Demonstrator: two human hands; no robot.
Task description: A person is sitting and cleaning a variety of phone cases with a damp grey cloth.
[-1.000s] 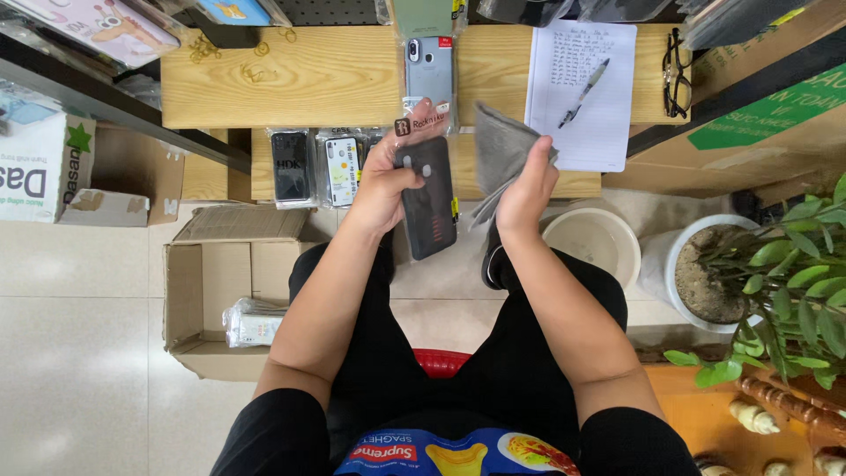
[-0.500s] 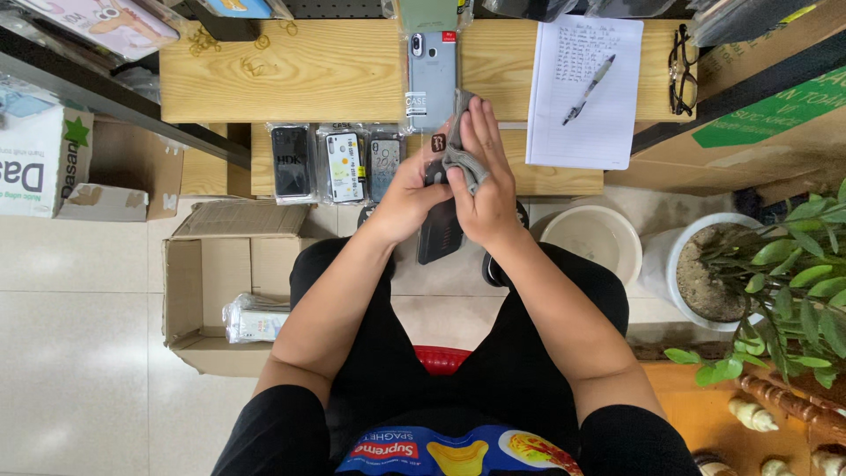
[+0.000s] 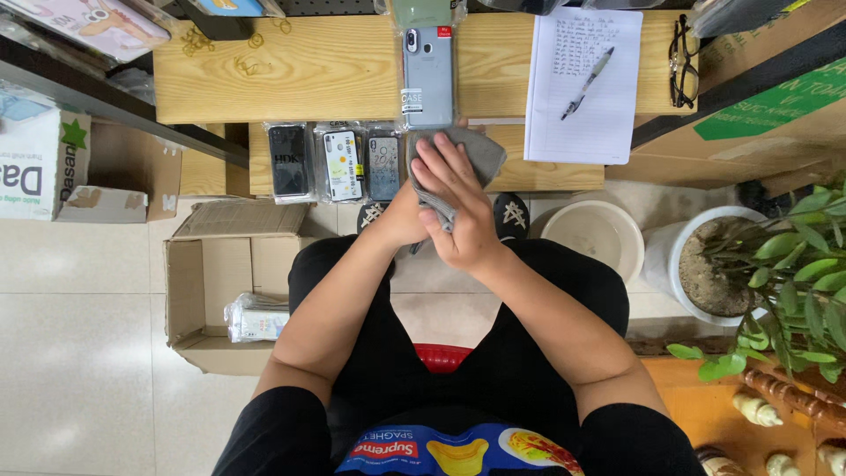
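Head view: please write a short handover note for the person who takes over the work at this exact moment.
Right hand: on top, grip on the grey cloth, fingers spread over it.
Left hand: beneath the cloth and mostly hidden; what it holds cannot be seen.
Things: three packaged phone cases in a row on the lower plank, one grey packaged case on the upper plank.
Done: cloth is in hand.
Left: cannot tell how far the wiping has gone.

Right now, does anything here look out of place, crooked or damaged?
Nothing looks damaged or spilled. The right hand presses a grey cloth over something the left hand holds beneath. Three packaged phone cases lie in a neat row. Only oddity: a loosely open cardboard box on the floor, its flaps splayed.
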